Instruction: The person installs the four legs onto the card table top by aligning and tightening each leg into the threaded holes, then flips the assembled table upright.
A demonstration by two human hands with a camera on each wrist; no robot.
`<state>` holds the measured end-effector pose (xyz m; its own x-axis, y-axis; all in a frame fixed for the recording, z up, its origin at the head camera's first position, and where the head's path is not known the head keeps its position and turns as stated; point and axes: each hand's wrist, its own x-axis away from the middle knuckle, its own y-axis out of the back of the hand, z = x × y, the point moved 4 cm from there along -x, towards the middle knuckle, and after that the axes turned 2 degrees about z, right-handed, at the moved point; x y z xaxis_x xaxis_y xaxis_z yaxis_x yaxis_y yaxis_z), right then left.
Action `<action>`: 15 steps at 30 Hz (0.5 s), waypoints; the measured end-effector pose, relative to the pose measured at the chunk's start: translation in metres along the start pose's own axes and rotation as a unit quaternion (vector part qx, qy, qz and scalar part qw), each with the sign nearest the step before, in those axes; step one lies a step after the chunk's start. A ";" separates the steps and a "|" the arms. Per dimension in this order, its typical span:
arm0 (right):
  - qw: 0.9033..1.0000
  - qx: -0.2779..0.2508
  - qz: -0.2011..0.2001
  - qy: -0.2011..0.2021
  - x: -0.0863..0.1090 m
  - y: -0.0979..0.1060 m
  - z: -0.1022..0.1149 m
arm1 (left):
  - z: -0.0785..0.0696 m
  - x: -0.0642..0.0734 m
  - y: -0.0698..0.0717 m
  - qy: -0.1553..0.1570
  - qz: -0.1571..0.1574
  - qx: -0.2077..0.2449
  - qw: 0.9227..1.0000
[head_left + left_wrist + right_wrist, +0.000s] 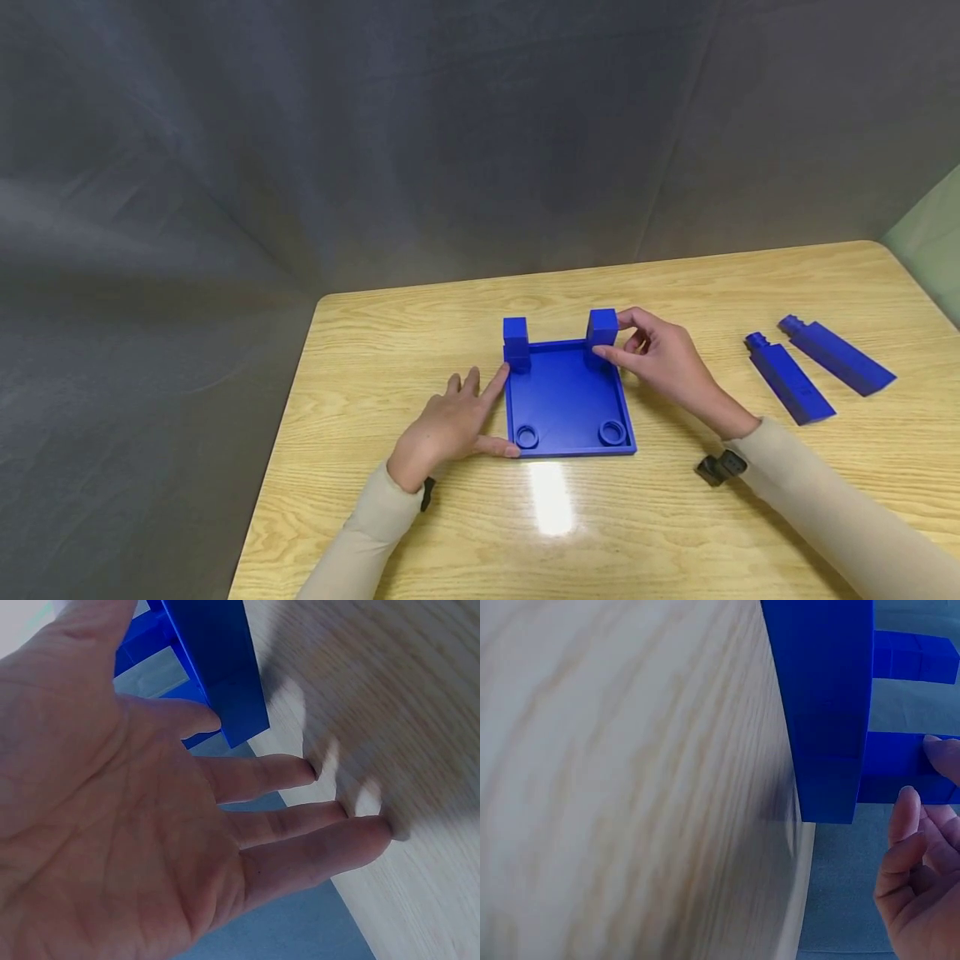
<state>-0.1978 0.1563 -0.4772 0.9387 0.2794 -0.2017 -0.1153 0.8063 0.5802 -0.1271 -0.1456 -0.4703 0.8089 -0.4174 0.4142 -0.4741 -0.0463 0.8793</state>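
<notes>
Blue tray (567, 400) lies flat on the tabletop (375, 358), left post (516, 342) upright at its far-left corner. Your right grip (663, 357) pinches the right post (602, 329) at the far-right corner; your left grip (450, 423), spread, touches the left edge (two loose posts (791, 379) lie farther right).

Blue square tray (566, 400) sits flat on the table (360, 358), low rim up. Far corners: left post (516, 337) and right post (602, 329), both blue, square-section, upright. Right hand (667, 358) pinches the right post. Left hand (446, 425) is spread along the tray's left edge, thumb at the near corner. Near corners each have a round socket (527, 437), no post in either. Two matching loose posts (790, 383) lie on their sides, well right of the tray, threaded ends pointing away.
</notes>
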 end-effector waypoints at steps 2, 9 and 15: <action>1.000 -0.001 0.004 -0.007 0.001 -0.001 0.000 | 0.000 0.000 0.000 0.000 0.000 0.000 1.000; 0.998 -0.031 0.039 -0.032 0.010 0.000 -0.004 | 0.000 0.001 -0.002 0.000 0.000 -0.003 1.000; 0.997 -0.047 0.056 -0.025 0.016 0.006 -0.006 | 0.000 0.000 -0.001 -0.003 -0.005 -0.010 1.000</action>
<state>-0.1850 0.1688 -0.4816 0.9328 0.3468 -0.0983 -0.2490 0.8172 0.5198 -0.1261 -0.1457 -0.4714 0.8111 -0.4232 0.4037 -0.4590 -0.0329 0.8878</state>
